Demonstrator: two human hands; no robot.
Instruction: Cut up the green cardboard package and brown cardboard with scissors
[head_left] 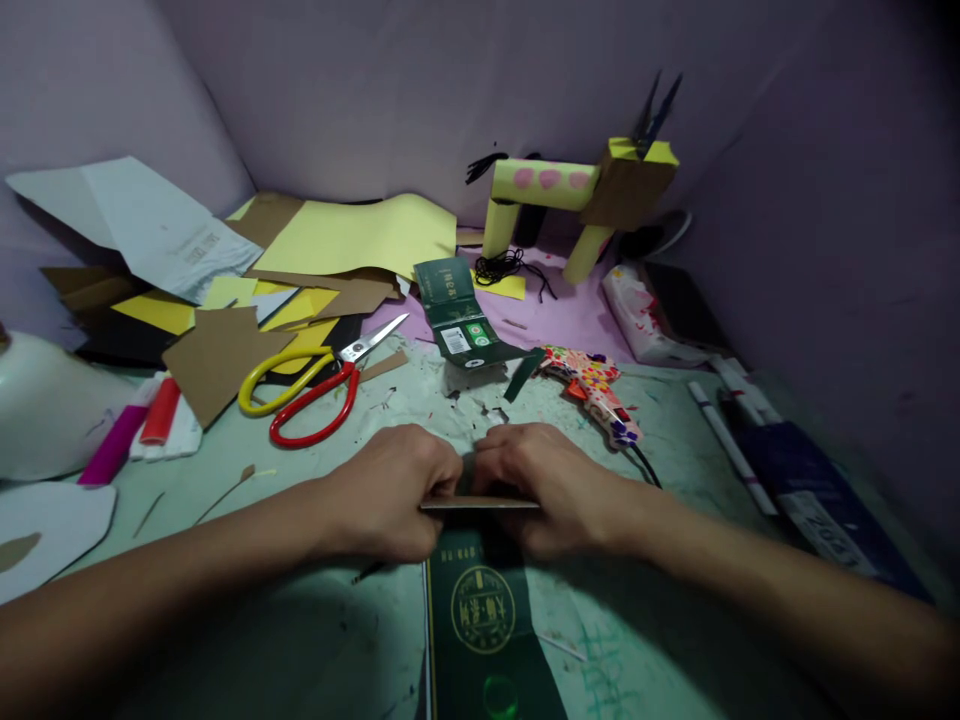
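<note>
A dark green card (pixel 487 630) with a gold round emblem lies lengthwise on the table below my hands. Its far end is bent up, and a thin brown edge shows between my hands. My left hand (pixel 401 490) is closed on the left side of that raised edge. On the right side, my right hand (pixel 559 485) grips the same card with fingers curled. Some of the fingertips are hidden behind the fold. Beyond my hands rests another dark green printed card piece (pixel 465 315), creased and partly raised.
Scissors (pixel 330 380) with yellow and red handles lie left, near cardboard scraps (pixel 225 360) and yellow paper (pixel 360 235). A flower-patterned glue gun (pixel 596 390) sits right. Behind stands a yellow paper giraffe-like model (pixel 547 185). Markers (pixel 731 450) lie far right, a white bottle (pixel 52 410) left.
</note>
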